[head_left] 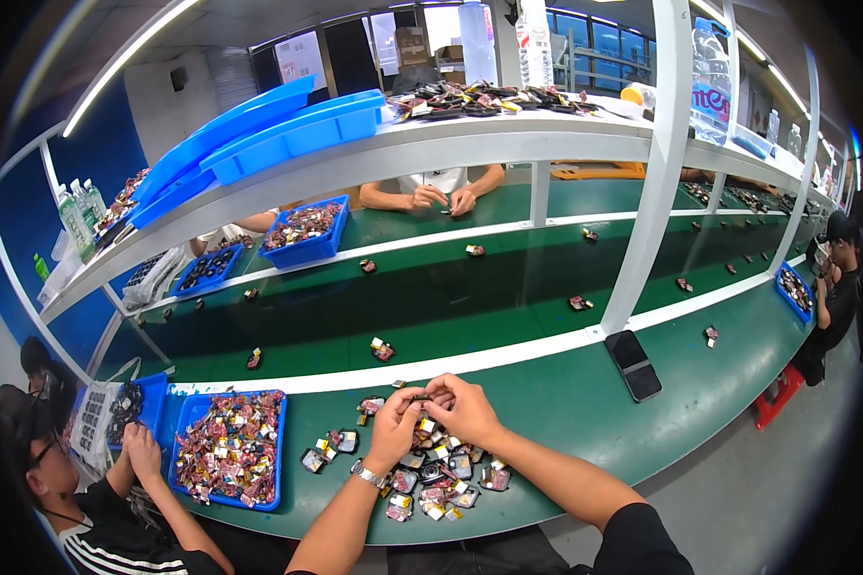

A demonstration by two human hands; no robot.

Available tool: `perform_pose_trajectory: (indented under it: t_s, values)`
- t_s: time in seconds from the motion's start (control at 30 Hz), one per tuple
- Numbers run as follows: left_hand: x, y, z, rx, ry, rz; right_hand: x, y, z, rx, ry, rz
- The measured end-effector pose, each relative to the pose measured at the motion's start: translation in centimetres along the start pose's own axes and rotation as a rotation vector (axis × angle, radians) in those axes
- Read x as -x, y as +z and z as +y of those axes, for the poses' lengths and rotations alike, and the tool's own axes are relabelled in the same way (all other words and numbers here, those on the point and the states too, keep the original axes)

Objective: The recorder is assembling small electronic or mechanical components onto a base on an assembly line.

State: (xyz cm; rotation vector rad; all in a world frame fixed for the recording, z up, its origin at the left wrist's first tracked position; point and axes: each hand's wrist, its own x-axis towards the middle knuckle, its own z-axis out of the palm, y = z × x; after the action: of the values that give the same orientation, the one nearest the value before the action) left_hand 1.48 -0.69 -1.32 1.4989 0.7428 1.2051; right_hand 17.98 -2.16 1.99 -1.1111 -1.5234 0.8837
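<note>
My left hand [394, 428] and my right hand [461, 409] meet above the green bench, fingers closed together on a small dark electronic part [420, 399]. Fingers cover most of that part, so its exact kind does not show. Beneath and in front of my hands lies a loose pile of small electronic assemblies [435, 470], with black housings, silvery faces, reddish wires and white-and-yellow pieces. A few more assemblies [329, 448] lie left of my left wrist, which wears a metal watch [367, 474].
A blue tray [281, 450] heaped with wired parts stands at left, beside a seated co-worker [67, 498]. Beyond a white rail [355, 368], a green conveyor [470, 307] carries scattered assemblies. A phone [633, 365] lies at right near a white post [645, 182]. Overhead runs a loaded shelf [489, 146].
</note>
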Motion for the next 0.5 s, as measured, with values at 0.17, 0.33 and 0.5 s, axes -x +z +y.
perform_pose_trajectory:
  t_s: [0.17, 0.33, 0.5]
  values:
    - [-0.1, -0.5, 0.5, -0.05, -0.009, 0.167, -7.3, -2.9, 4.4, -0.045, 0.095, 0.141]
    - [-0.5, -0.6, 0.5, -0.247, 0.033, 0.222, -13.5, -8.1, 9.5, 0.37, 0.315, 0.44]
    - [-0.1, -1.1, 0.8, -0.34, 0.092, 0.285, -13.0, -4.4, 6.0, 1.077, -0.053, 0.51]
